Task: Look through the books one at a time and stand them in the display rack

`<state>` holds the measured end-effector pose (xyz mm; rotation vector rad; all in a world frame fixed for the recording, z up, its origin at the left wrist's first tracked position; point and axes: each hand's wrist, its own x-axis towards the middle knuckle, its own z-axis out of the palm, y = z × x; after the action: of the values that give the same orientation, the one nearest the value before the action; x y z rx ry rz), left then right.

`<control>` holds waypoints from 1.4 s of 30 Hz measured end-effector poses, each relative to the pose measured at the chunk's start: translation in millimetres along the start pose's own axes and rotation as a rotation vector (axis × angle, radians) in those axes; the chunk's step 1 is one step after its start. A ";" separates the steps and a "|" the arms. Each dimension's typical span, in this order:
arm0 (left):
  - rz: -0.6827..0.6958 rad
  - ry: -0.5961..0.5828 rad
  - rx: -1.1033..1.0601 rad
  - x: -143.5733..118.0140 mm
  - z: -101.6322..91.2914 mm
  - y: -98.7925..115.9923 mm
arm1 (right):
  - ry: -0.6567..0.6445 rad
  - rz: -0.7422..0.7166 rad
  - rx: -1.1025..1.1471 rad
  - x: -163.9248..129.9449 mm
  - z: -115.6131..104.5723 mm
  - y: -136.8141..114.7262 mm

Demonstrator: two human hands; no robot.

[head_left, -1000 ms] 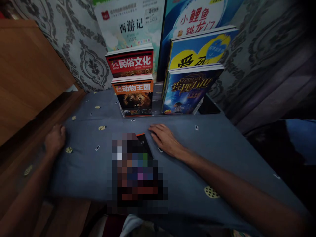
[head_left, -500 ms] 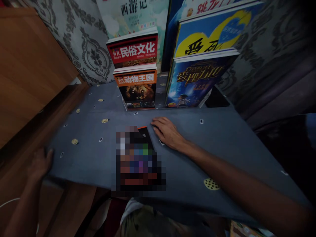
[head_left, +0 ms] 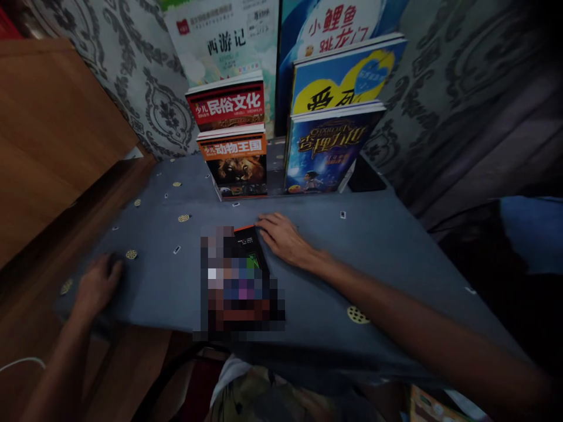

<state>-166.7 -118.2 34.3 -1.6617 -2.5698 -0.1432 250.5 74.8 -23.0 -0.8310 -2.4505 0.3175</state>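
Observation:
A dark book (head_left: 248,249) with an orange top edge lies flat on the grey-blue cloth; most of its cover is pixelated. Beside its upper right corner my right hand (head_left: 285,239) rests palm down, fingers stretched out and holding nothing. I cannot tell whether the fingertips touch the book. My left hand (head_left: 99,285) lies on the cloth near the table's left side, thumb apart from the fingers, with nothing in it. Behind the flat book stand an orange-topped book (head_left: 240,164) with a lion on it and a blue book (head_left: 325,152).
Behind these stand a red-topped book (head_left: 229,105), a blue and yellow book (head_left: 343,76), a pale green book (head_left: 220,41) and a blue picture book (head_left: 334,23). A flat black object (head_left: 367,176) lies at the right. A wooden panel (head_left: 61,123) rises at the left.
My left hand has moved inward and further onto the cloth from the table's left edge. The view has shifted slightly; my right hand stays beside the flat book.

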 end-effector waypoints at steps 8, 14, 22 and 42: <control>0.550 -0.268 -0.240 -37.8 23.1 116.0 | -0.004 0.003 0.037 -12.9 -2.7 -17.6; 0.701 -0.317 -0.216 -85.7 49.4 140.5 | 0.021 0.025 0.150 -17.7 -8.5 -18.5; 0.762 -0.333 -0.173 -45.2 42.8 188.4 | 0.282 0.331 0.340 -10.3 -14.8 11.0; 0.707 0.003 -0.178 53.4 39.9 254.4 | 0.004 -0.098 0.031 38.2 -9.4 -23.0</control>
<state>43.0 38.7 10.1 -2.5010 -1.8515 -0.3249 218.7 80.9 9.0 -0.6954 -2.4665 0.3164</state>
